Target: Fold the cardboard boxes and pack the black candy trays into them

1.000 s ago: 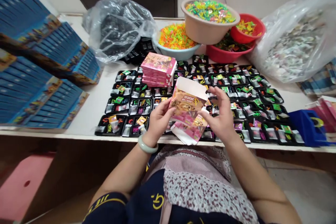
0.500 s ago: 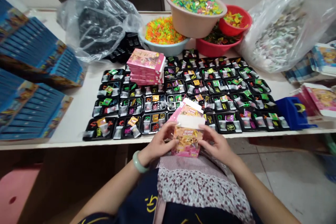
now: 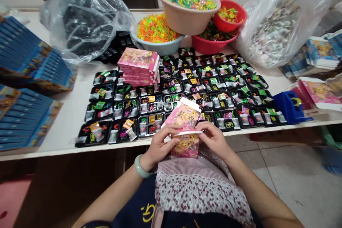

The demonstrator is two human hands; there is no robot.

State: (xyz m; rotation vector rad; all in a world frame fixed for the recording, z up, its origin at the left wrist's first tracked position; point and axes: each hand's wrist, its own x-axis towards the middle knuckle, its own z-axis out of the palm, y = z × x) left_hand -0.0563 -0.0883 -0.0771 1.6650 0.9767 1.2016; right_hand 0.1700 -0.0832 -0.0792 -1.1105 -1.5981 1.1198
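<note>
I hold a small pink carton (image 3: 185,141) upright over my lap, just below the table's front edge. My left hand (image 3: 159,145), with a pale green bangle at the wrist, grips its left side. My right hand (image 3: 214,140) grips the right side, with fingers pressing on the top flap. The carton's top flaps are folded partly over. Just beyond it, on the white table (image 3: 77,94), lie rows of black trays (image 3: 149,105) filled with small bagged coloured pieces. A stack of closed pink cartons (image 3: 139,66) rests on the trays.
Stacks of blue boxes (image 3: 25,78) fill the left side. At the back stand a clear bag of black trays (image 3: 85,21), bowls of coloured pieces (image 3: 187,7) and a large clear bag (image 3: 283,21). A blue tape dispenser (image 3: 290,107) and flat pink cartons (image 3: 320,94) lie right.
I brought the carton down from above the trays toward my lap and folded its open top flaps inward. The view has shifted right.
</note>
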